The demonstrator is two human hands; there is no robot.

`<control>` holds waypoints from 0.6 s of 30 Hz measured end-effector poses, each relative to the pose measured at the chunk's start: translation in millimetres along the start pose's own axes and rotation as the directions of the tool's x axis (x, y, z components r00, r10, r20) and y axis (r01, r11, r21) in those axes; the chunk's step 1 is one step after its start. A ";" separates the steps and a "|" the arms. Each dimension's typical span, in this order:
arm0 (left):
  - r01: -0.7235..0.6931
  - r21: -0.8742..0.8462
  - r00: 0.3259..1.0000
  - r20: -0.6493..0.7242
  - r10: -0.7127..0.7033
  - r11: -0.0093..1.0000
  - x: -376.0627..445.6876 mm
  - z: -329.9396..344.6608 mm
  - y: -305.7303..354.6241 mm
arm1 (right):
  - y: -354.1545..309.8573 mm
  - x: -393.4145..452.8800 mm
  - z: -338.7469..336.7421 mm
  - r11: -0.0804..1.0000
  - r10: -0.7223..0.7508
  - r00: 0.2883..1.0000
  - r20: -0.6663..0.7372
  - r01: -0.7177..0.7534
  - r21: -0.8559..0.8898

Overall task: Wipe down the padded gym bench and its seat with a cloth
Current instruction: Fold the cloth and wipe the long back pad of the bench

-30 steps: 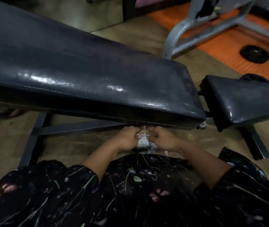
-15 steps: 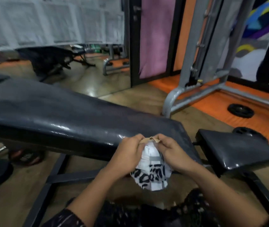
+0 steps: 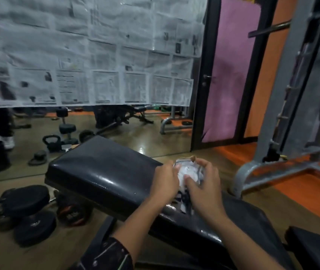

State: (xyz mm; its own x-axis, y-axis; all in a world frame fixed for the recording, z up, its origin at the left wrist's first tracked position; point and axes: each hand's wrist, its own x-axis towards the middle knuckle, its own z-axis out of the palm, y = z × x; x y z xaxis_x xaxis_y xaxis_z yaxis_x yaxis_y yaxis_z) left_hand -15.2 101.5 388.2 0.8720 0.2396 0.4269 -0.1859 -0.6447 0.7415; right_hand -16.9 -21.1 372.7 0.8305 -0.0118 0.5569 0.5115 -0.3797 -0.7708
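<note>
Both hands grip one bunched cloth (image 3: pixel 187 173) above the black bench (image 3: pixel 104 172); the left hand (image 3: pixel 166 183) clutches its nine o'clock side; the right hand (image 3: pixel 204 185) clutches its three o'clock side; the seat (image 3: pixel 315 248) lies at five o'clock.

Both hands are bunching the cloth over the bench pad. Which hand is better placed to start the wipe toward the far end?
Probably the left hand: it sits on the far-end side of the cloth, with the bench pad stretching away beyond it.
</note>
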 end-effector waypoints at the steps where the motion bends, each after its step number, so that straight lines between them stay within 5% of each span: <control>1: -0.007 -0.008 0.999 -0.035 0.007 1.000 15.3 -11.2 0.6 | -10.0 8.9 12.5 0.994 -0.095 0.995 -0.005 0.094 -0.060; 6: -0.004 0.015 0.989 -0.146 0.006 1.000 62.7 -52.7 -26.1 | -18.2 38.7 75.5 0.971 -0.232 0.957 0.174 0.239 -0.019; 12: 0.142 -0.442 0.980 -0.063 -0.188 0.886 90.6 -117.1 -50.0 | -48.5 63.7 141.3 0.895 -0.447 0.864 0.234 0.430 0.123; 18: 0.216 -0.551 0.943 -0.097 -0.319 0.806 90.6 -180.7 -91.1 | -79.1 56.5 210.7 0.938 -0.168 0.966 0.199 0.094 0.333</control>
State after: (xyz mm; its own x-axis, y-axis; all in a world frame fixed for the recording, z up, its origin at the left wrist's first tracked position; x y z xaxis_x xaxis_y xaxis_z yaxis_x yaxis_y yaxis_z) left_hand -1.1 313.1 452.8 0.8375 0.5017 0.2164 -0.2114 -0.0676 0.9751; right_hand 36.0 203.2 400.0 0.7600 0.2360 0.6056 0.6318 -0.0492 -0.7736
